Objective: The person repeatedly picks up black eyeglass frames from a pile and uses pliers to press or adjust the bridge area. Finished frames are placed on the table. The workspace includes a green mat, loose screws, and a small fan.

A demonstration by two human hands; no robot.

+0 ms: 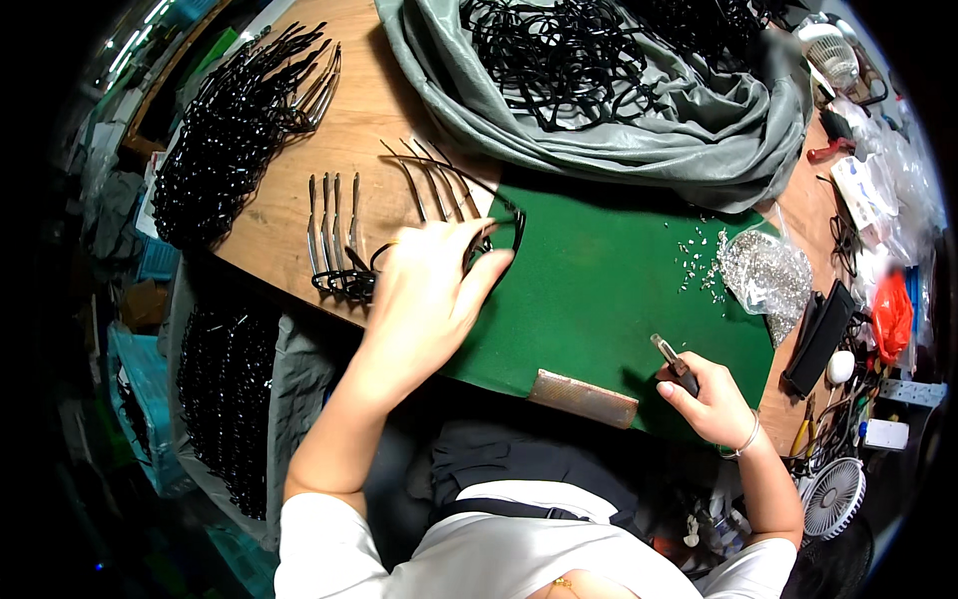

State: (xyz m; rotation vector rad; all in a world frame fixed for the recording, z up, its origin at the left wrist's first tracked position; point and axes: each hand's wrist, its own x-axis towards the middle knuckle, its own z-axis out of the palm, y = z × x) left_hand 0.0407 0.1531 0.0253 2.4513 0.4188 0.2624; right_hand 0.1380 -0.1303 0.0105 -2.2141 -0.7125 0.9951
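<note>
– While the left hand (424, 285) is at the mat's (599, 265) left edge, what's it got?
– Frame (520, 232): black, glossy, thin, curved. Thumb and fingers pinching it.
– Right hand (720, 401)?
– Near right, over the smooth green mat, fingers curled round a tool (683, 372), metal tip, dark handle.
– Around them?
– Left, more frames (344, 285) on grained wood. Far, crinkled grey cloth (599, 158) under a black tangle (559, 60). Right, clear bag (768, 268), shiny bits beside it.
</note>
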